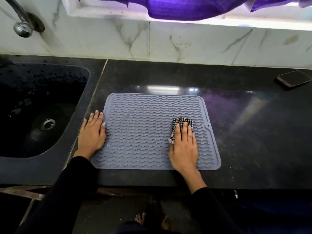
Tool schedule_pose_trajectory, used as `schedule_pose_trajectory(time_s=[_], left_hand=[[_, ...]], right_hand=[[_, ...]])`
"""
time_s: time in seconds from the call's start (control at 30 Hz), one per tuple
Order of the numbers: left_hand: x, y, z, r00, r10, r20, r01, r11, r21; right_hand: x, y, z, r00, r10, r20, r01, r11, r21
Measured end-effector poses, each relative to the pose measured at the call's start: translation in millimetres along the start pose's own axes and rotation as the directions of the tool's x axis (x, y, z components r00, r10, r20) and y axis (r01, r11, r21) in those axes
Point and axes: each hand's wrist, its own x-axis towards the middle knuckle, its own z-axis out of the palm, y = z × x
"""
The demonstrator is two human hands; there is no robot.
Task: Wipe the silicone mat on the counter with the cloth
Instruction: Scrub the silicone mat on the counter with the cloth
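A grey silicone mat with wavy ridges lies flat on the black counter. A folded black-and-white checked cloth sits on the mat's right half. My right hand lies flat on the cloth with straight fingers, pressing it down; most of the cloth shows beyond my fingertips. My left hand rests flat with straight fingers on the mat's left edge, partly on the counter.
A dark wet sink with a metal drain lies left of the mat, a tap above it. A phone rests at the counter's far right. A marble-tiled wall stands behind.
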Motion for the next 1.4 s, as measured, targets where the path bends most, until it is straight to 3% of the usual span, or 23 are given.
schedule_pose_trajectory(time_s=[0.13,0.2,0.23,0.3,0.33,0.37,0.4,0.43,0.5,0.57,0.63,0.7,0.9,0.97,1.03,1.07,1.13,1.17,1.2,1.23,1.27,1.33,1.4], left_hand=[[0,2,-1,1.0,-0.019,-0.017,0.019,1.0,-0.019],[0,3,-2,1.0,-0.023,-0.016,0.023,0.999,-0.03],[-1,4,-3,1.0,-0.024,-0.019,0.024,0.999,-0.038],[-2,5,-5,0.999,-0.023,-0.023,0.022,0.999,-0.05],[-3,4,-6,1.0,-0.02,-0.02,0.019,0.998,-0.053],[-5,4,-6,1.0,-0.016,-0.011,0.015,0.998,-0.053],[-6,3,-7,1.0,-0.019,-0.004,0.018,0.999,-0.048],[-8,2,-7,1.0,-0.027,-0.006,0.026,0.999,-0.035],[-13,0,-7,0.999,-0.043,-0.025,0.043,0.999,0.007],[-18,0,-5,0.998,-0.055,-0.025,0.056,0.998,0.039],[-20,0,-4,0.998,-0.069,-0.011,0.069,0.997,0.046],[-20,1,-3,0.997,-0.078,-0.007,0.078,0.996,0.049],[-20,0,-1,0.997,-0.082,-0.013,0.083,0.995,0.061],[-20,1,-2,0.997,-0.08,-0.012,0.081,0.995,0.054],[-20,0,-3,0.997,-0.082,-0.007,0.082,0.996,0.046],[-21,0,-4,0.997,-0.082,-0.003,0.082,0.996,0.042],[-21,0,-5,0.997,-0.078,0.01,0.078,0.996,0.034],[-21,0,-6,0.997,-0.074,0.021,0.074,0.997,0.028],[-21,0,-7,0.997,-0.071,0.038,0.071,0.997,0.02],[-21,-2,-8,0.996,-0.067,0.056,0.067,0.998,0.01],[-20,-5,-9,0.995,-0.058,0.075,0.058,0.998,0.003],[-21,-13,-12,0.994,-0.017,0.111,0.016,1.0,0.017],[-24,-20,-15,0.992,0.033,0.125,-0.038,0.998,0.041]], right_hand=[[3,3,-2,0.999,-0.046,0.013,0.045,0.999,0.028],[9,9,-10,0.997,-0.015,0.079,-0.008,0.958,0.286],[13,13,-16,0.991,0.049,0.124,-0.105,0.857,0.505],[22,18,-33,0.945,0.229,0.232,-0.307,0.384,0.871],[25,19,-39,0.912,0.296,0.284,-0.338,0.151,0.929],[24,18,-44,0.893,0.33,0.307,-0.332,0.022,0.943],[23,14,-46,0.89,0.348,0.294,-0.322,0.026,0.946],[21,5,-48,0.909,0.339,0.242,-0.298,0.123,0.947],[15,-17,-44,0.972,0.217,0.094,-0.188,0.462,0.867],[7,-38,-27,0.997,-0.008,0.074,-0.037,0.806,0.591],[-3,-51,-3,0.979,-0.177,0.105,0.151,0.964,0.218],[-10,-56,9,0.974,-0.22,0.054,0.219,0.975,0.037],[-3,-52,12,0.968,-0.243,0.066,0.244,0.97,-0.001],[0,-46,6,0.957,-0.279,0.083,0.273,0.959,0.073],[8,-40,-1,0.959,-0.236,0.158,0.176,0.93,0.323],[15,-38,-6,0.962,-0.169,0.213,0.04,0.863,0.504],[26,-36,-18,0.949,0.003,0.316,-0.278,0.481,0.831],[29,-36,-24,0.925,0.087,0.37,-0.38,0.248,0.891],[30,-37,-29,0.91,0.135,0.393,-0.408,0.11,0.906],[29,-41,-34,0.915,0.137,0.38,-0.395,0.105,0.913],[26,-48,-36,0.938,0.104,0.331,-0.346,0.221,0.912],[15,-68,-30,0.973,-0.039,0.226,-0.16,0.591,0.791],[0,-85,-7,0.965,-0.203,0.168,0.103,0.878,0.468]])
